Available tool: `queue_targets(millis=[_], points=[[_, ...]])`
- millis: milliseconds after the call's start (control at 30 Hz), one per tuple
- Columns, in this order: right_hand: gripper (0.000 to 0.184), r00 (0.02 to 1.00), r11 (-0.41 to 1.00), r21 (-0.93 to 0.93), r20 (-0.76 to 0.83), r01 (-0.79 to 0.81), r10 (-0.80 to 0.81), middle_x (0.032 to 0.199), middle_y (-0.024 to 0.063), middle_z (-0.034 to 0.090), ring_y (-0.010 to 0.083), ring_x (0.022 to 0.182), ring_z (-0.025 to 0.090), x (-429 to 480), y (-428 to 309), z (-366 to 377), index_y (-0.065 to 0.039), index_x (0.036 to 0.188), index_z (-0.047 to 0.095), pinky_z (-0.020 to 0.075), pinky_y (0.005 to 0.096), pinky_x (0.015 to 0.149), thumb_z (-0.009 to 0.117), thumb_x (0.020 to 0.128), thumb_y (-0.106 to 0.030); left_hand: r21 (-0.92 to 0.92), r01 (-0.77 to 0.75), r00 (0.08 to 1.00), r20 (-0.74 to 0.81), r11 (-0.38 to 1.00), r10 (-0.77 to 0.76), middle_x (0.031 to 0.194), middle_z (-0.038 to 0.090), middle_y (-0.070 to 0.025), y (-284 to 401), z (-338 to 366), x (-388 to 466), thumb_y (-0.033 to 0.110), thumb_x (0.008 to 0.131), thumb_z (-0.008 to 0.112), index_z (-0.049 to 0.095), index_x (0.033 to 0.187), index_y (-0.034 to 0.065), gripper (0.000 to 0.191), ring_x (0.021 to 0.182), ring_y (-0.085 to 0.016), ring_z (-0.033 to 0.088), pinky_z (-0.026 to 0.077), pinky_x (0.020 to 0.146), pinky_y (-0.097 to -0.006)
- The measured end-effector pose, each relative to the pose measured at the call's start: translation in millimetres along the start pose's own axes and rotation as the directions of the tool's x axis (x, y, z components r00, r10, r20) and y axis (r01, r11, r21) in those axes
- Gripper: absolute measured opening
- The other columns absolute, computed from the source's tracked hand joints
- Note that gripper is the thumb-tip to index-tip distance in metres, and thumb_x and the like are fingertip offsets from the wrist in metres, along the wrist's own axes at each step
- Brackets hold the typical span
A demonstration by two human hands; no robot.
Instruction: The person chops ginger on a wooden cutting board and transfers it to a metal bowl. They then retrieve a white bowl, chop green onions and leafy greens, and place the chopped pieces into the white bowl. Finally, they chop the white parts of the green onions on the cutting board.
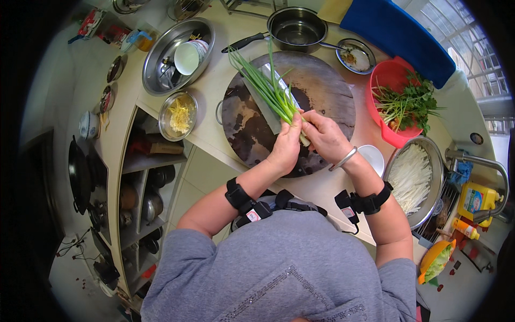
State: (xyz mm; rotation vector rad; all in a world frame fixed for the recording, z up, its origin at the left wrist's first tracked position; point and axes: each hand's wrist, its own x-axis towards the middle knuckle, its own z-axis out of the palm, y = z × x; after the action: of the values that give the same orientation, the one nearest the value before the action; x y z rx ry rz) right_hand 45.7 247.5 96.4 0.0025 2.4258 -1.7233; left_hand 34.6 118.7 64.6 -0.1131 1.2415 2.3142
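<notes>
A bunch of green onions (268, 94) is held over a round wooden chopping board (334, 94). My left hand (289, 143) grips the stems near their pale root ends. Close against it, my right hand (324, 132) has its fingers on the same stems, by the white ends. The long green tops point away from me towards the far left. Beneath the bunch, a cleaver (261, 110) lies flat on the dark-stained board, its blade partly covered by the leaves. A metal bangle circles my right wrist.
Left of the board stand a glass bowl of shredded yellow food (178, 116) and a steel basin (151, 72) with a bowl inside. Behind is a saucepan (297, 30). To the right are a red basket of herbs (396, 76), a white bowl (371, 159) and a basin of white strips (414, 173).
</notes>
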Motion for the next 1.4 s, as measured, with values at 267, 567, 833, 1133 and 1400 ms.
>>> queue_targets(millis=[267,567,833,1133,1400], points=[[0.032,0.977,0.976,0.082,0.086,-0.201,0.194,0.083,0.0118,0.068,0.0154,0.065,0.062,0.4,-6.1,-5.1,-0.003,0.122,0.057,0.05,0.0311,0.056,0.056,0.093,-0.014,0.1,0.112,0.984,0.126,0.989,-0.124,0.132,0.052,-0.0074,12.2,-5.9,9.5,0.039,0.106,0.032,0.042,0.129,0.0108,0.038,0.108,-0.017,0.056,0.048,0.089,-0.0312],[0.035,1.0,0.722,-0.691,0.003,-0.013,0.021,0.101,0.0193,0.062,0.0369,0.096,0.061,47.1,45.2,-43.3,-0.002,0.123,0.055,0.0497,0.0454,0.084,0.055,0.091,-0.015,0.827,-0.41,0.898,0.439,0.385,0.014,0.098,0.065,-0.0083,38.0,-13.9,35.9,0.017,0.095,0.058,0.062,0.108,-0.0013,0.023,0.094,-0.017,0.061,0.05,0.083,-0.0305],[0.019,0.916,0.819,-0.548,-0.394,-0.167,-0.077,0.091,0.0188,0.067,0.0348,0.086,0.065,-25.0,66.8,-153.4,-0.004,0.098,0.067,0.0526,0.0406,0.078,0.057,0.087,-0.016,0.706,-0.698,0.716,0.685,0.119,0.137,0.096,0.065,-0.0087,54.2,44.5,101.1,0.011,0.092,0.061,0.063,0.106,0.0023,0.017,0.088,-0.017,0.06,0.048,0.079,-0.0294],[0.023,0.818,0.688,-0.506,-0.525,-0.521,0.233,0.088,0.02,0.068,0.0374,0.087,0.065,-65.0,104.0,-231.9,-0.002,0.085,0.069,0.0518,0.0439,0.081,0.063,0.079,-0.023,0.625,-0.778,0.623,0.78,0.059,-0.055,0.095,0.068,-0.014,0.8,137.1,170.3,0.013,0.088,0.059,0.065,0.1,0.0039,0.016,0.091,-0.032,0.059,0.047,0.082,-0.0415],[0.058,0.674,0.443,-0.507,-0.549,-0.739,0.495,0.091,0.0182,0.071,0.034,0.088,0.068,-19.6,89.4,-209.8,-0.003,0.089,0.073,0.0539,0.0427,0.077,0.062,0.082,-0.06,0.515,-0.791,0.596,0.771,-0.331,-0.223,0.094,0.069,-0.0114,-28.8,165.6,225.5,0.013,0.085,0.059,0.065,0.103,0.0077,0.019,0.103,-0.032,0.057,0.042,0.088,-0.0417]])
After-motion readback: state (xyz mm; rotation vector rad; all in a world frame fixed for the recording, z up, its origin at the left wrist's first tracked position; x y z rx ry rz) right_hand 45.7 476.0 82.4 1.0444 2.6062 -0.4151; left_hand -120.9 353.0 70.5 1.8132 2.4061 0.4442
